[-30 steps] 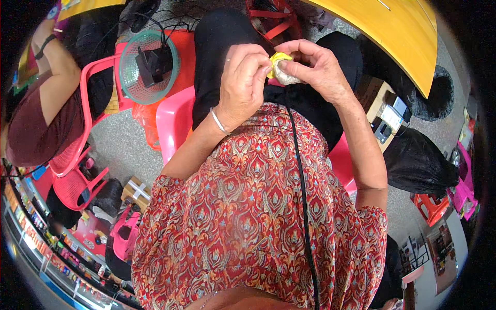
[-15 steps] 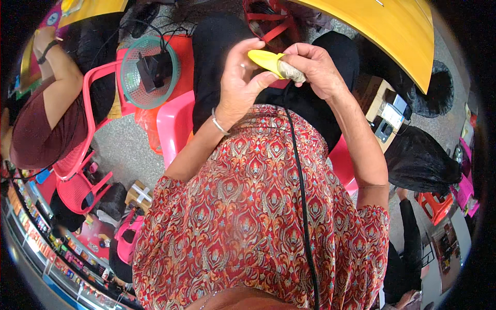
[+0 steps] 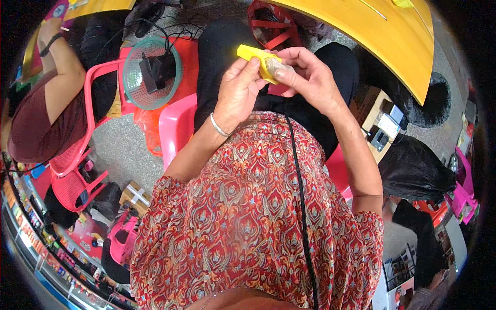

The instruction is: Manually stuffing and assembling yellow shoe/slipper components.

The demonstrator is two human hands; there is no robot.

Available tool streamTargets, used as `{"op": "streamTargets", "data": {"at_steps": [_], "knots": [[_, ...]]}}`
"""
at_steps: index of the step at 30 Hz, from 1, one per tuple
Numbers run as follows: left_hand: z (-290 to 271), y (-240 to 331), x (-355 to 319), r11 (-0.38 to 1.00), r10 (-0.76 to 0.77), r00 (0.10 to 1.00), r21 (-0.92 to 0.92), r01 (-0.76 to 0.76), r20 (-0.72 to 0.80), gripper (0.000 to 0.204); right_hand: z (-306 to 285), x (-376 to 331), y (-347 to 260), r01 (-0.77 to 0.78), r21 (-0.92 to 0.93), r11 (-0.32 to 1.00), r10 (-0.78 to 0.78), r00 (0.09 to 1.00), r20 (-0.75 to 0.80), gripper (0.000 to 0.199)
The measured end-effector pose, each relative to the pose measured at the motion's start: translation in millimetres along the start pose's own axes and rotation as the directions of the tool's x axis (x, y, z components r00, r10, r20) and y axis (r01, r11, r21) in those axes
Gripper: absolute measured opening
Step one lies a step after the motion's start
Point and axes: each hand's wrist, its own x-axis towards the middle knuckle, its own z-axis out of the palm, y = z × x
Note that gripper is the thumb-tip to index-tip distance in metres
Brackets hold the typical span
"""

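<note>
A small yellow piece (image 3: 252,52), soft-looking and folded, is held over my lap. My left hand (image 3: 238,90) is closed on its left part, the thumb pressed on top. My right hand (image 3: 312,80) pinches the other end, its thumb and fingers bent around the edge. A greyish, crumpled bit (image 3: 273,64) shows where the right thumb meets the yellow piece; whether it is a filling or a covering on a finger, I cannot tell. My fingers partly hide both.
A yellow tabletop (image 3: 361,31) curves across the far right, with a thin stick on it. Left of me, a green mesh basket (image 3: 178,77) holding black devices stands on a red chair. A co-worker's arm (image 3: 62,88) is at far left. Black bags (image 3: 413,168) lie to the right.
The yellow piece has turned and is folded shorter, its tip shifted left. My left thumb has moved onto its top, and my right thumb now reaches in toward its middle.
</note>
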Motion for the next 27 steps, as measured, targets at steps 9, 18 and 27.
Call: {"op": "streamTargets", "data": {"at_steps": [9, 18, 27], "knots": [[5.3, 2.3, -3.8, 1.000, 0.003, 0.998, 0.013, -0.004, 0.058, 0.035, 1.6, -3.8, 1.3, 0.409, -0.585, 0.700, -0.462, 0.884, 0.065, 0.027], [9.6, 8.1, 1.4, 0.996, 0.040, 0.994, 0.070, -0.048, 0.106, 0.040, -2.9, 3.5, -0.2, 0.435, -0.583, 0.687, -0.440, 0.886, 0.142, 0.024], [5.8, 2.3, 3.6, 0.993, -0.114, 0.992, 0.002, 0.114, 0.052, 0.044, -16.1, 19.8, 28.3, 0.464, -0.470, 0.751, -0.411, 0.885, 0.218, 0.018]]}}
